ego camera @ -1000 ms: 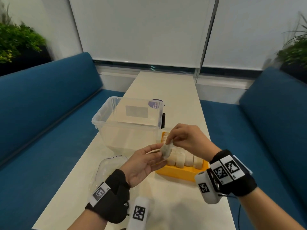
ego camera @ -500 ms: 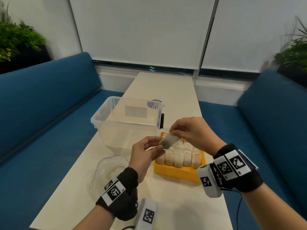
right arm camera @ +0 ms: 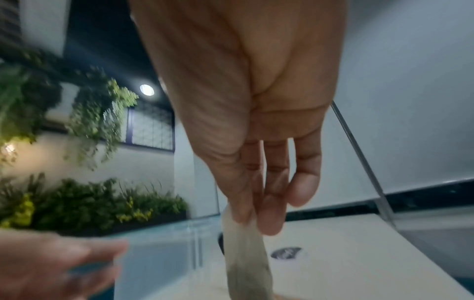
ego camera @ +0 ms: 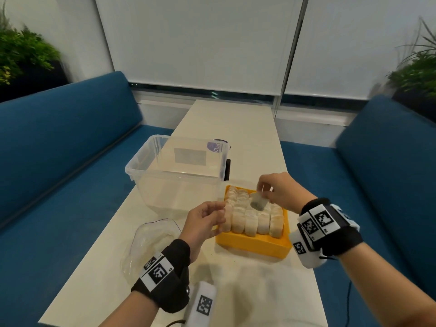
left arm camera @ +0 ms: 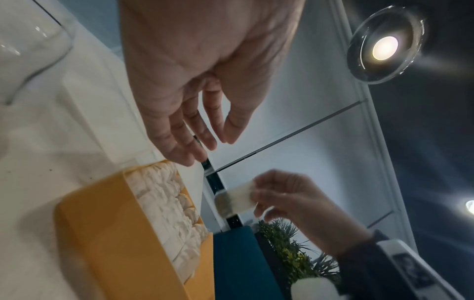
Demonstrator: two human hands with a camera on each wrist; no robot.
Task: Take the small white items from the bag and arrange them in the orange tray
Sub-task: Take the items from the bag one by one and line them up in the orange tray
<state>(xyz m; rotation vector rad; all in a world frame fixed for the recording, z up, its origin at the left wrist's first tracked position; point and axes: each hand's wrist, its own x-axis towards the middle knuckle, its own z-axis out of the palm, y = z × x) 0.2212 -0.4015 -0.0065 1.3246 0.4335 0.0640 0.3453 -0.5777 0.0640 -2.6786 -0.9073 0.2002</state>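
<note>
White sachet [ego camera: 257, 201] above filled orange tray [ego camera: 254, 244]

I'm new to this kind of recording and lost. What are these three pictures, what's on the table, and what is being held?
No machine here: a person works with bare hands, wearing a camera on the head and one on each wrist. The head view looks down at the table. On it stand a clear bin, an orange tray packed with white sachets, and a limp clear bag. The right hand pinches one sachet above the tray; the right wrist view shows it dangling from the fingers. The left hand hovers beside the tray, holding nothing, as the left wrist view confirms.
</note>
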